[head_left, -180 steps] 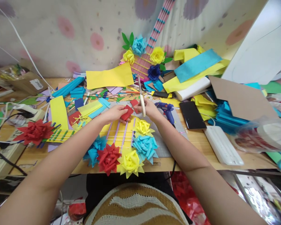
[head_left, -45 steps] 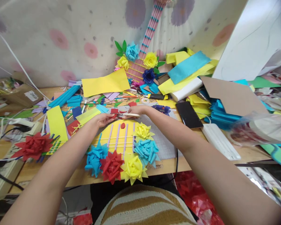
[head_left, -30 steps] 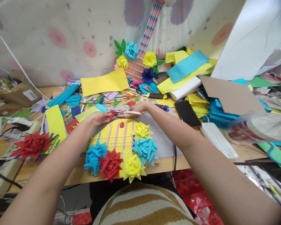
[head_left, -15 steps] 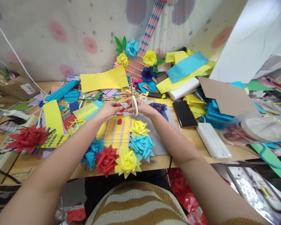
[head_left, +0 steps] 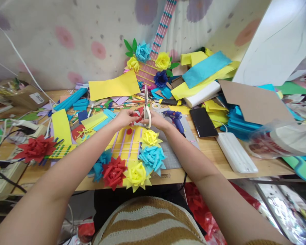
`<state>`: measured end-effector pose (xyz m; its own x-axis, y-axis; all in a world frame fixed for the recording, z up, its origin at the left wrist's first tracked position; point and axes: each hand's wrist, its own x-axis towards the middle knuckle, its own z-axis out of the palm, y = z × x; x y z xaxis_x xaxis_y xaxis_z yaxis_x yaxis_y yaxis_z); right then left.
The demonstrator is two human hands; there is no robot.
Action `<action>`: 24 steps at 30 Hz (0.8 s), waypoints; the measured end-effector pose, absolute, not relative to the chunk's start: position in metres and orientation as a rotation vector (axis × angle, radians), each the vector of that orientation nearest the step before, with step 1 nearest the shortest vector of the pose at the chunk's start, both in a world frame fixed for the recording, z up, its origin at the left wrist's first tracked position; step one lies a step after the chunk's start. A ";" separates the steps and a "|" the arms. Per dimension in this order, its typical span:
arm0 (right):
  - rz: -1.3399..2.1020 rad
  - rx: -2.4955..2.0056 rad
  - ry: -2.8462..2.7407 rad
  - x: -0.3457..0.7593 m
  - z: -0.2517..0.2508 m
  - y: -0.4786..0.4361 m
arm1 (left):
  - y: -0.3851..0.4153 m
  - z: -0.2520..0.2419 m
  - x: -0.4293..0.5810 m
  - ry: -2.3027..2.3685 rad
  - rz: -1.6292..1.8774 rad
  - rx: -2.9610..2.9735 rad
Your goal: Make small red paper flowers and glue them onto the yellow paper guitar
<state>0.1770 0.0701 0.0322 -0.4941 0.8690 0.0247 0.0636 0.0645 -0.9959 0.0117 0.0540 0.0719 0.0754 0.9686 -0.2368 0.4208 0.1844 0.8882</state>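
Note:
My left hand (head_left: 124,118) pinches a small red paper piece (head_left: 138,115) above a yellow paper guitar body (head_left: 129,143). My right hand (head_left: 156,119) is closed round white-handled scissors (head_left: 146,105), whose blades point away from me. The two hands meet at the red piece. A small red oval (head_left: 129,131) lies on the yellow body between purple strips. Blue, red and yellow paper flowers (head_left: 132,166) ring the body's near edge.
A blue glue gun (head_left: 176,119), a black phone (head_left: 203,121) and a white power strip (head_left: 236,152) lie to the right. Paper sheets, cardboard (head_left: 255,102) and a finished pink-necked paper guitar (head_left: 153,51) stand behind. A red paper flower (head_left: 35,149) lies at left.
The scissors swung from lying sideways across the red paper to pointing away from me. Both hands stayed together at the red piece, which is smaller than six seconds ago; a red oval now lies on the yellow body.

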 end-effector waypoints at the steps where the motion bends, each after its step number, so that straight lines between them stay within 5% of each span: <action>1: 1.500 -0.939 -1.666 0.177 0.032 0.070 | 0.054 0.072 0.012 1.501 0.727 1.387; 24: 1.502 -1.013 -1.596 0.175 0.040 0.069 | 0.050 0.084 0.010 1.409 0.741 1.104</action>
